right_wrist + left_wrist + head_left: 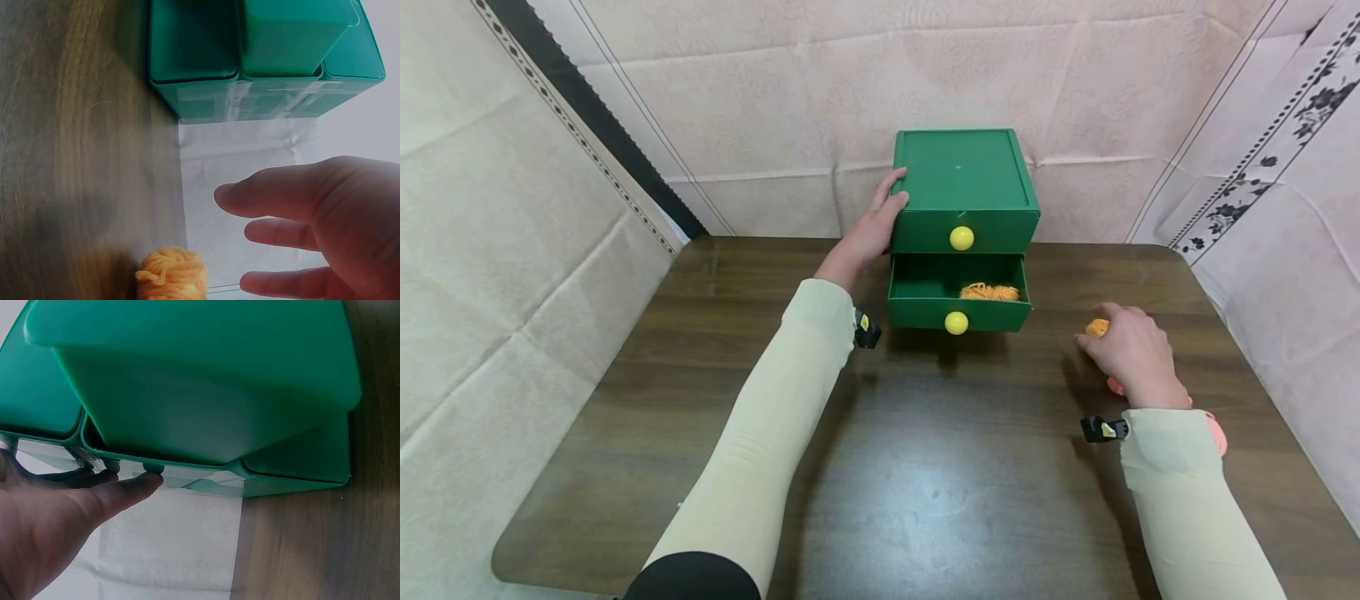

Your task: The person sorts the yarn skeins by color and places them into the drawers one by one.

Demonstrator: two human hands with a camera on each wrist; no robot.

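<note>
A green drawer cabinet (966,171) with yellow knobs stands toward the back of the table. Its middle drawer (917,312) is pulled out, and a bundle of orange yarn (989,292) lies inside. My left hand (872,229) rests against the cabinet's left side, fingers extended along it in the left wrist view. Over on the right, my right hand (1131,350) hovers by a small ball of orange yarn (172,275). In the right wrist view its fingers are spread and apart from the yarn. The bottom drawer's front is hidden in the head view.
Pink objects (1216,433) show partly from under the right hand and wrist. The brown wooden table (925,467) has rounded corners. Pale patterned cloth (760,100) hangs behind and at both sides, close to the cabinet's back.
</note>
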